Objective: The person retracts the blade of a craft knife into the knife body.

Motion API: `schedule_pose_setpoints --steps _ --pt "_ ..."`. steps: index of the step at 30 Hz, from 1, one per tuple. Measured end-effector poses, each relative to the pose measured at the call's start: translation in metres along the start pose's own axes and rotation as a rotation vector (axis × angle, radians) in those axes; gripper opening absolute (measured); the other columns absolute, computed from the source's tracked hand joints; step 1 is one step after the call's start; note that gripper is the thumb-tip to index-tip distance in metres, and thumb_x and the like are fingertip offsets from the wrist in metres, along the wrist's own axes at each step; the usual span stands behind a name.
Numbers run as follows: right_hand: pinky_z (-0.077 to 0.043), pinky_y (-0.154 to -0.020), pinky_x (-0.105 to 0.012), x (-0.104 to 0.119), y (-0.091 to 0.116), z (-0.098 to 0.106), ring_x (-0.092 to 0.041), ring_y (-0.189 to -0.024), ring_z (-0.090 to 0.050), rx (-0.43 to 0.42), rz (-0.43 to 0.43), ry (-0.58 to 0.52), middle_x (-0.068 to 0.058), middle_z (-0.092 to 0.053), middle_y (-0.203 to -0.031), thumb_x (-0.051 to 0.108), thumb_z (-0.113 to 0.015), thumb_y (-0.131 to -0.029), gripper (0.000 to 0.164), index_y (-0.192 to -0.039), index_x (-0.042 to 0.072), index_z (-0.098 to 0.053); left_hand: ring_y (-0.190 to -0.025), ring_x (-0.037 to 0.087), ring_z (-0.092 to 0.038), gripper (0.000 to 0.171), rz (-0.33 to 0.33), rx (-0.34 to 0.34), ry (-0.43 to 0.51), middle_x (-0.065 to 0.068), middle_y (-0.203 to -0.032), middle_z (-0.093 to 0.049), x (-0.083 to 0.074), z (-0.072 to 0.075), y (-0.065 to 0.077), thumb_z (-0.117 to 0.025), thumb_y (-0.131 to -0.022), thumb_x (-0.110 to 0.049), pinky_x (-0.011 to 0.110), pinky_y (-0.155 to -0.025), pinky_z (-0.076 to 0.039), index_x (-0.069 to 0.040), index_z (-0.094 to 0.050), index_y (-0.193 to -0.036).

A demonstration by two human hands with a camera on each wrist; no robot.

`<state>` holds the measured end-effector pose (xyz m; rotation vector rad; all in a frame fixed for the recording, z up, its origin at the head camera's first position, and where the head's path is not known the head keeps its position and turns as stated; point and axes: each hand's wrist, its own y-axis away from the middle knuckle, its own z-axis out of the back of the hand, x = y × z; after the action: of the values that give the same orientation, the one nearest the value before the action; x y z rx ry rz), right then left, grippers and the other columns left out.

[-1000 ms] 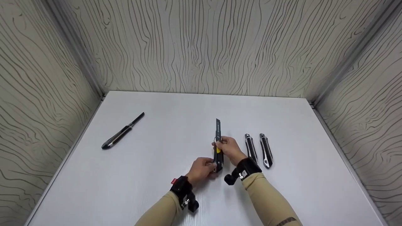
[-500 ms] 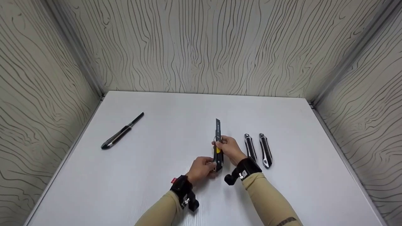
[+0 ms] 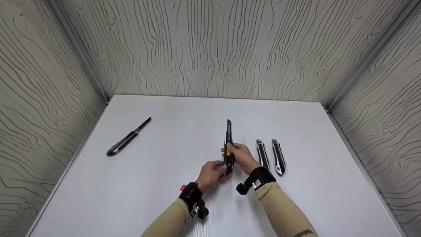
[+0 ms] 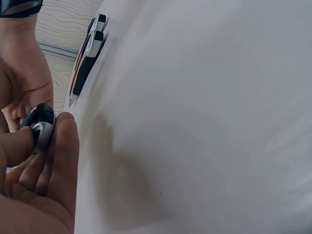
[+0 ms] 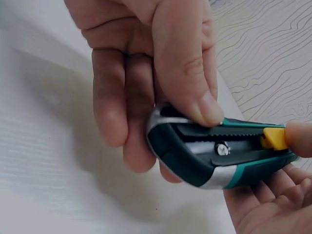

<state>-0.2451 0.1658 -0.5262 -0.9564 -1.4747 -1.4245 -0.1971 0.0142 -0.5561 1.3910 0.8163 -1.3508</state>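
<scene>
In the head view, both hands hold a dark utility knife (image 3: 228,161) mid-table, its blade (image 3: 229,126) extended and pointing away. My right hand (image 3: 242,155) grips the handle, its thumb on the yellow slider (image 5: 274,138). My left hand (image 3: 210,173) pinches the handle's butt end. Seen from the right wrist, the handle is dark green and silver, with a screw (image 5: 223,148) in the slot. The left wrist view shows the rounded butt (image 4: 45,124) between left thumb and fingers; the blade is hidden there.
Two utility knives, one nearer (image 3: 262,153) and one farther right (image 3: 279,158), lie side by side with no long blade showing. Another knife (image 3: 123,143) lies at the left with its blade out. Patterned panels (image 3: 210,49) enclose the white table (image 3: 158,197) behind and at both sides.
The held utility knife and both hands have shifted slightly away from the body, and the blade looks darker. The other knives have stayed in place.
</scene>
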Motion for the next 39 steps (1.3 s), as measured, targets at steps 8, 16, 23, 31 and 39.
schedule_pose_setpoints --steps 8,16,23,31,39 --pt "-0.056 -0.083 -0.029 0.0010 0.0030 -0.0017 -0.016 -0.092 -0.069 -0.020 -0.021 -0.041 -0.015 -0.071 -0.108 0.024 -0.053 -0.101 0.037 -0.125 -0.004 -0.058 -0.079 0.028 -0.071 0.029 -0.016 0.040 0.085 0.021 -0.101 -0.072 0.0008 -0.0029 0.0040 -0.053 -0.099 -0.011 0.038 -0.071 -0.061 0.008 -0.059 -0.120" --pt "-0.055 -0.079 -0.028 0.0007 0.0016 -0.0053 -0.015 -0.087 -0.069 -0.052 0.020 0.037 -0.013 -0.072 -0.104 0.025 -0.052 -0.101 0.035 -0.120 -0.003 -0.061 -0.074 0.020 -0.066 0.027 0.031 0.144 0.232 0.013 -0.084 -0.064 0.0040 -0.0065 0.0027 -0.045 -0.103 -0.012 0.041 -0.074 -0.060 0.009 -0.061 -0.107" --pt "-0.055 -0.081 -0.030 0.0019 0.0049 -0.0060 -0.018 -0.090 -0.070 -0.061 0.016 0.050 -0.016 -0.071 -0.107 0.022 -0.052 -0.101 0.032 -0.120 -0.003 -0.061 -0.073 0.019 -0.066 0.025 0.044 0.130 0.234 0.013 -0.084 -0.065 0.0043 -0.0076 0.0035 -0.046 -0.102 -0.011 0.038 -0.073 -0.061 0.008 -0.061 -0.108" --pt "-0.055 -0.083 -0.030 -0.0006 0.0018 -0.0043 -0.016 -0.091 -0.069 -0.061 0.015 0.065 -0.016 -0.070 -0.111 0.020 -0.051 -0.102 0.034 -0.124 -0.004 -0.058 -0.071 0.018 -0.064 0.026 0.030 0.113 0.230 0.012 -0.081 -0.063 0.0003 -0.0094 0.0041 -0.045 -0.102 -0.011 0.037 -0.070 -0.060 0.010 -0.060 -0.107" --pt "-0.054 -0.083 -0.029 0.0000 0.0031 -0.0067 -0.014 -0.089 -0.068 -0.038 0.020 0.035 -0.017 -0.070 -0.110 0.014 -0.054 -0.100 0.033 -0.126 -0.006 -0.056 -0.080 0.022 -0.071 0.026 0.040 0.087 0.183 0.023 -0.093 -0.071 0.0031 -0.0086 0.0022 -0.046 -0.101 -0.009 0.038 -0.075 -0.061 0.010 -0.061 -0.113"
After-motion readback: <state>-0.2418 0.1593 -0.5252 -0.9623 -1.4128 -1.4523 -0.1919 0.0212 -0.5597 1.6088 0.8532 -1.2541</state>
